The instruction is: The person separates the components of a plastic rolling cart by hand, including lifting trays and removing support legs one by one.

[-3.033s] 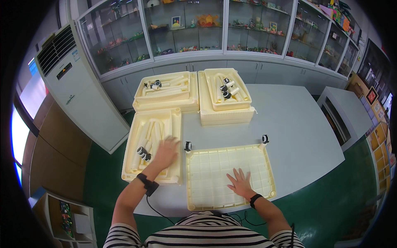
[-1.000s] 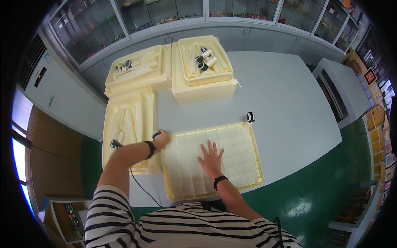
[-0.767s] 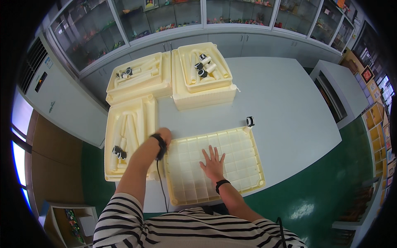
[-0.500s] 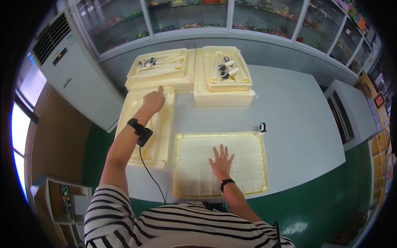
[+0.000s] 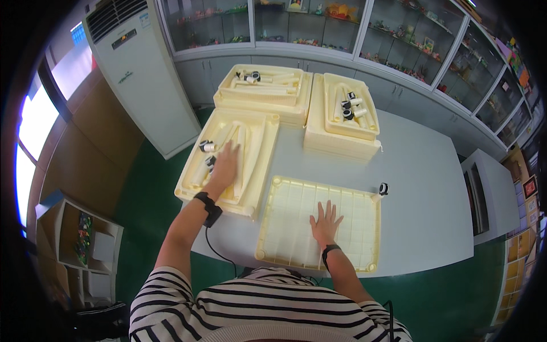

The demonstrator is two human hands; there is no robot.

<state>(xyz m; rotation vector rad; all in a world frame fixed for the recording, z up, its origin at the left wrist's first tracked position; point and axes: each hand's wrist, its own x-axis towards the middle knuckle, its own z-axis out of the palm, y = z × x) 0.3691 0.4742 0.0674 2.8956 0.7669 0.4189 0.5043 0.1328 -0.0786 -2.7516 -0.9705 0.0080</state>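
My left hand (image 5: 227,164) reaches into the left cream tray (image 5: 263,154), its fingers stretched out over the long cream tubes (image 5: 241,149) lying there. Beside it in that tray are a black-and-white caster wheel (image 5: 206,146) and more short tube pieces, partly hidden by my hand. My right hand (image 5: 325,226) lies flat with fingers spread on a cream gridded plastic panel (image 5: 290,228), which rests on the table near me. At the panel's far right corner a caster (image 5: 383,188) stands out on a short cream post.
Two more stacked cream trays (image 5: 260,85) (image 5: 342,142) with tubes and casters stand at the back of the grey table (image 5: 421,171). A tall air conditioner (image 5: 137,85) is at the left, and glass cabinets (image 5: 307,25) line the far wall. A cable hangs from my left wrist.
My left hand has drawn back from the far end of the left tray to the tubes inside it. The view has turned left. My right hand stays flat on the panel.
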